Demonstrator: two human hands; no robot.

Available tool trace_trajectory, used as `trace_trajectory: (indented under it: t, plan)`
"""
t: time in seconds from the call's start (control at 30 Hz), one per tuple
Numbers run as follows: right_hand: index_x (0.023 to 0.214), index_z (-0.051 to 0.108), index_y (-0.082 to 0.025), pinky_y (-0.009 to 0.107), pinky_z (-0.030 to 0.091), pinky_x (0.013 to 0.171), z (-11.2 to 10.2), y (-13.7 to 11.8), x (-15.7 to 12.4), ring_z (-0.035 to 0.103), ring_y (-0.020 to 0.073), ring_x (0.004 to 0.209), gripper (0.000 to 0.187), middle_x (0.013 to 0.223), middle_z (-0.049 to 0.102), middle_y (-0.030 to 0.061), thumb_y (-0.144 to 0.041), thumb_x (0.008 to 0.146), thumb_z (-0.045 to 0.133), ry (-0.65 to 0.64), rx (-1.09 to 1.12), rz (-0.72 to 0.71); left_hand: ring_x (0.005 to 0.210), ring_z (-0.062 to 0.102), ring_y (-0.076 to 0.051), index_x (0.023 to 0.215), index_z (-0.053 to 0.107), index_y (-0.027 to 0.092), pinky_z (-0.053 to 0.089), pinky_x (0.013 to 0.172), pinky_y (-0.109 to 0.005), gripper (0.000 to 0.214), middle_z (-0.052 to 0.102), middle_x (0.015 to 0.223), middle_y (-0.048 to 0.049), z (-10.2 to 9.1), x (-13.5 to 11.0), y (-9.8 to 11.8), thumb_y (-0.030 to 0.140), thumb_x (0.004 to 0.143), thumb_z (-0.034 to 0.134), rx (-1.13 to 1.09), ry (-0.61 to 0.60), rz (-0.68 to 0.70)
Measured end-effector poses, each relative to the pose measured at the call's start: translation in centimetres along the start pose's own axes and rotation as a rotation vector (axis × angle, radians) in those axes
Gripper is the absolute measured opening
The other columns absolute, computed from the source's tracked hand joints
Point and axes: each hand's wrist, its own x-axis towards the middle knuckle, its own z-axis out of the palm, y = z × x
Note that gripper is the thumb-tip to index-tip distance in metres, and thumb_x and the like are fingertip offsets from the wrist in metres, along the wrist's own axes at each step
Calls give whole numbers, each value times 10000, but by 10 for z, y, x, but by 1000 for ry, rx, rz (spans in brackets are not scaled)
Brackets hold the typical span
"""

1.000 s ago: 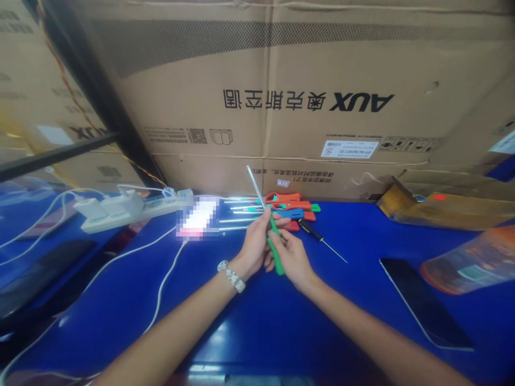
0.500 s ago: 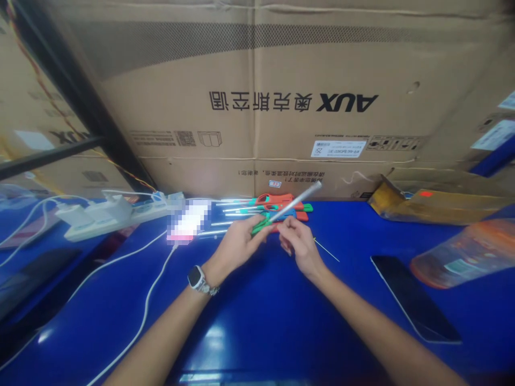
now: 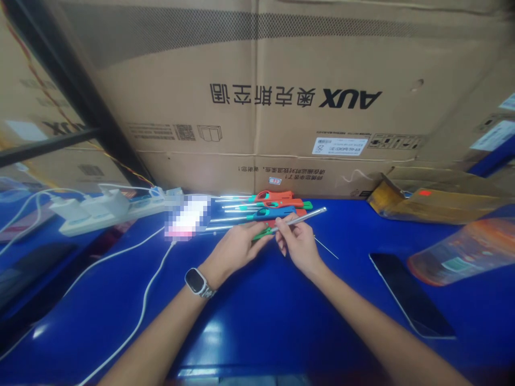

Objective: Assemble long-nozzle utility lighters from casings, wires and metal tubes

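Observation:
My left hand (image 3: 235, 249) is closed round the green handle of a long-nosed lighter (image 3: 300, 219), whose metal tube points right and lies almost level above the blue table (image 3: 257, 321). My right hand (image 3: 296, 241) pinches the tube near the handle with thumb and fingertips. Just behind both hands lies a pile of similar lighters (image 3: 273, 206) with orange, blue and green handles, their tubes pointing left. A thin black-handled screwdriver (image 3: 325, 249) lies partly hidden behind my right hand.
A large cardboard box (image 3: 281, 96) walls off the back. A power strip with chargers (image 3: 100, 210) and white cables (image 3: 140, 316) sits at left. A dark phone (image 3: 410, 295), a plastic bag (image 3: 458, 257) and flattened cardboard (image 3: 434, 201) lie at right.
The lighter swung from pointing up and left to pointing right and nearly level. My right hand moved from the handle to pinch the metal tube.

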Motion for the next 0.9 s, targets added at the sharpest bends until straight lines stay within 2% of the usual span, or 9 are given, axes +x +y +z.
trace_trajectory:
  t: [0.27,0.4,0.53,0.63,0.8,0.9]
  plan:
    - [688,517,-185,181,402,317,2,7,2,492,81,376,423,513,568,-40,-530,749,755,96,90,84,900,702,-244,1116,637,208,502,698,-294,257,706,1072,-98,11,-1,-3,323,1008,434,252,4,4]
    - [680,525,-180,180,390,309,4,6,1,492,83,359,421,501,577,-33,-518,736,771,145,114,106,965,698,-255,1136,624,207,520,755,-316,258,698,1142,-103,13,0,-2,316,1011,426,221,-5,5]
    - [676,503,-188,181,390,300,6,5,2,494,86,345,428,497,582,-31,-516,739,770,149,116,85,900,705,-244,1147,614,217,508,712,-304,267,706,1099,-94,13,1,0,331,1016,411,202,-3,-8]
    - [674,486,-195,183,396,299,2,4,3,502,90,344,434,493,574,-34,-533,762,743,115,79,77,871,701,-236,1147,629,231,492,694,-290,258,715,1053,-91,12,1,0,330,1004,439,164,16,-17]
    - [826,562,-193,193,442,329,-10,0,7,517,92,407,397,565,578,-51,-545,762,735,-80,4,8,785,693,-217,1176,644,236,487,732,-295,279,725,904,-65,6,0,-2,343,1000,457,-36,8,1]
    - [811,575,-184,203,457,335,-11,-1,7,513,89,417,406,584,578,-42,-556,761,729,-69,-9,-21,758,691,-213,1163,640,228,475,704,-285,286,724,879,-63,4,0,-3,360,1010,438,-56,-26,14]
